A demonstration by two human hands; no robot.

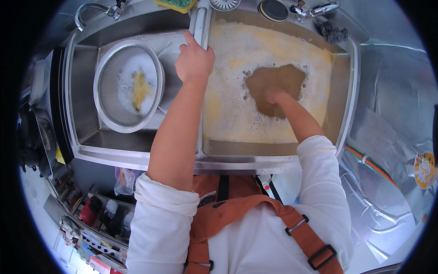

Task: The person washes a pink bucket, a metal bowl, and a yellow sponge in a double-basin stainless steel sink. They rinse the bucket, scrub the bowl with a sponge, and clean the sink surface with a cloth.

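My left hand (195, 60) rests at the metal divider (201, 25) between two stainless steel sink basins, its index finger pointing away from me; nothing shows in it. Murky brown water with pale, yellowish foam (229, 102) stands in the right basin. My right hand (274, 95) reaches into an opening in that foam, its fingers hidden under the water. In the left basin, a round steel bowl (129, 128) holds sudsy water and a yellow item (139, 91) of unclear kind.
Behind the basins are a green-and-yellow sponge (178, 4), a sink strainer (224, 3), a round dark lid (273, 11), a left faucet (97, 7), a right faucet (316, 10) and a dark scouring pad (331, 31). Stacked plates (37, 82) stand at far left.
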